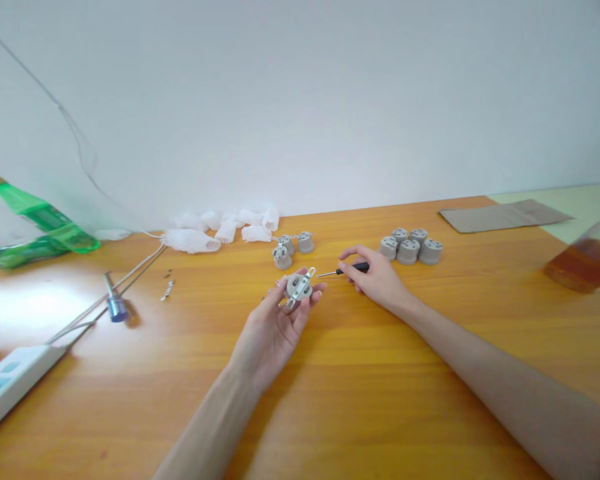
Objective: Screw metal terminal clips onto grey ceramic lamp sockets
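Left hand (273,333) gripping a grey socket (293,283) above the table (350,400), metal strip (301,287) uppermost; right hand (375,280) pinching a screwdriver (361,267), tip (319,276) near the strip. A loose hold could let the socket turn, skidding the tip into the left hand.

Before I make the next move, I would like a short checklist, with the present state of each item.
1. Left grip holds the round fitting: ok.
2. Metal strip lies across the fitting's face: ok.
3. Right grip holds the screwdriver: ok.
4. Screwdriver points toward the fitting: ok.
5. Screwdriver tip set in a screw: not ok.
6. Any screws tight: cannot tell, too small.
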### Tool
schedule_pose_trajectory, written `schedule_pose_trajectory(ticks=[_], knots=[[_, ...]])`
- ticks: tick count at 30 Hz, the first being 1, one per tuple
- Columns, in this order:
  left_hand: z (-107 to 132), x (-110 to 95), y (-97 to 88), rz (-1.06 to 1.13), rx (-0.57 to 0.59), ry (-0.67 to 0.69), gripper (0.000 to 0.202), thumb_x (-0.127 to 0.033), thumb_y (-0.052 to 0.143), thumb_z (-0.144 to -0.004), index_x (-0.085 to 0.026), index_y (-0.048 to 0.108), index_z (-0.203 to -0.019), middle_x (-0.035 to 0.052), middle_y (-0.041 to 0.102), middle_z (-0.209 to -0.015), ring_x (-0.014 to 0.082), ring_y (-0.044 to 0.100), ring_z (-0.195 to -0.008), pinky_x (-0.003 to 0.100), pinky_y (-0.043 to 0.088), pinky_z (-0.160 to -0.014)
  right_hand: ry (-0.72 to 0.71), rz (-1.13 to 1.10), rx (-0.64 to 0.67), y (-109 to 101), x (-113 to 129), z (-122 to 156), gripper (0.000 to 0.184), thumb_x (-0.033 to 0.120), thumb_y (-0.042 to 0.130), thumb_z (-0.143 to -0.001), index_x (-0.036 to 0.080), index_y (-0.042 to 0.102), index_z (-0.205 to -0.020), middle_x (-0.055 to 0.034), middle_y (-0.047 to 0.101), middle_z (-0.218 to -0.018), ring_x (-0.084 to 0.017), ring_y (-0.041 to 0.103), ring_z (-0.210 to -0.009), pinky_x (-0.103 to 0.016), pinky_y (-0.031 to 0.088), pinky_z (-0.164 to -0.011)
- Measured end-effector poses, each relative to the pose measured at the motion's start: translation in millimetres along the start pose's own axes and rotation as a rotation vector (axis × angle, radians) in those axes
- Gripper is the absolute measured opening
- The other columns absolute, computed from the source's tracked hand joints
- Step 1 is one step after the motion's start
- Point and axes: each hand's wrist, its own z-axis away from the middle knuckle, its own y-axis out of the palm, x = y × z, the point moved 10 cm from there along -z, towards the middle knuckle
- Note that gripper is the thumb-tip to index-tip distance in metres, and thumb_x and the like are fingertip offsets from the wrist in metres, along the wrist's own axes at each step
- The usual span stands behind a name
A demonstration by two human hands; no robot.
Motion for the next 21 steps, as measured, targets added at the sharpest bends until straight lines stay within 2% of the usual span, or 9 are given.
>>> schedule_pose_trajectory(ticks=[5, 8, 11, 16, 18, 21], knots=[[2, 6, 2.1, 0.012, 0.008, -0.039, 0.036, -0.020, 0.052, -0.100, -0.006, 0.057, -0.133, 0.0223, 0.071, -0.117, 0.0149, 0.075, -0.094, 0.013, 0.060, -0.079, 0.000, -0.020, 0.006, 0, -1, -1, 0.028, 0.042, 0.065, -0.086, 0.019, 0.066, -0.102, 0.0020, 0.062, -0.062, -0.012, 0.051, -0.045, -0.023, 0.040, -0.043], [0, 2, 1.0, -0.042, 0.013, 0.030, 0.032, -0.013, 0.065, -0.091, -0.012, 0.062, -0.123, 0.0157, 0.073, -0.116, 0.0177, 0.075, -0.100, 0.019, 0.061, -0.085, -0.009, -0.031, -0.001, -1, -2, -3, 0.025, 0.038, 0.066, -0.084, 0.019, 0.069, -0.099, 0.0002, 0.065, -0.068, -0.012, 0.054, -0.048, -0.024, 0.043, -0.047], [-4, -8, -2.5, -0.112, 0.003, 0.136, 0.037, -0.009, 0.079, -0.077, -0.019, 0.062, -0.108, 0.0090, 0.075, -0.110, 0.0205, 0.074, -0.102, 0.027, 0.059, -0.091, -0.014, -0.055, -0.007, -2, -4, -6, 0.023, 0.036, 0.065, -0.083, 0.018, 0.073, -0.096, -0.0020, 0.068, -0.071, -0.014, 0.058, -0.054, -0.026, 0.047, -0.053], [-9, -24, -2.0, -0.292, -0.015, 0.240, 0.032, -0.020, 0.086, -0.074, -0.020, 0.058, -0.088, 0.0020, 0.074, -0.096, 0.0125, 0.071, -0.090, 0.021, 0.054, -0.078, 0.005, -0.120, -0.028, -4, -11, -7, 0.023, 0.034, 0.064, -0.082, 0.017, 0.071, -0.095, -0.0035, 0.069, -0.074, -0.015, 0.061, -0.059, -0.027, 0.050, -0.056], [-9, -31, 2.9, -0.396, -0.012, 0.284, 0.037, -0.021, 0.089, -0.070, -0.020, 0.057, -0.088, 0.0012, 0.074, -0.092, 0.0130, 0.070, -0.090, 0.022, 0.052, -0.078, 0.010, -0.138, -0.028, -3, -12, -7, 0.022, 0.034, 0.064, -0.081, 0.017, 0.071, -0.094, -0.0035, 0.070, -0.075, -0.015, 0.061, -0.058, -0.026, 0.050, -0.055], [-11, -38, 11.9, -0.600, -0.006, 0.355, 0.052, -0.019, 0.092, -0.063, -0.022, 0.062, -0.105, 0.0005, 0.073, -0.090, 0.0143, 0.069, -0.085, 0.025, 0.051, -0.080, 0.013, -0.152, -0.032, -2, -12, -8, 0.021, 0.034, 0.065, -0.081, 0.017, 0.071, -0.092, -0.0018, 0.068, -0.070, -0.014, 0.061, -0.055, -0.026, 0.048, -0.055]])
